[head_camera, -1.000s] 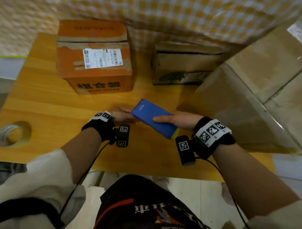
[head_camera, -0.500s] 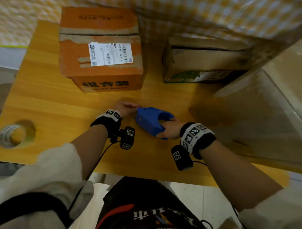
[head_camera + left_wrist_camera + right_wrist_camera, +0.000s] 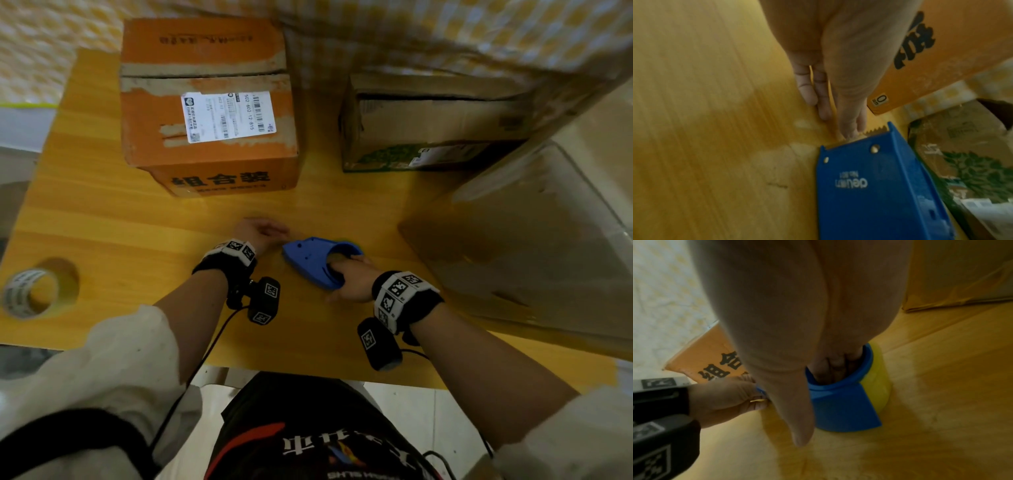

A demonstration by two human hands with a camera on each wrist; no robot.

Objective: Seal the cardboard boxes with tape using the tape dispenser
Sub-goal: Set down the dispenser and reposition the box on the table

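Head cam: right hand (image 3: pixel 349 279) now has its fingers pushed into the core of the blue tape dispenser (image 3: pixel 313 260), vs. lying flat on top 1 s ago; dispenser has rolled onto its side on the wooden table (image 3: pixel 102 212). Left hand (image 3: pixel 838 91) pinches at the serrated end, prob. the tape tab. Orange box (image 3: pixel 205 102) and brown box (image 3: pixel 428 126) sit behind, seams untaped. Judgement: dispenser ready, sealing not begun.

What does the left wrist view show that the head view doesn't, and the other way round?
Left wrist only: the dispenser's toothed blade with the left hand at it. Head only: the spare tape roll, the orange box's seam, and the right hand inside the tape dispenser. Both show the dispenser, table and orange box.
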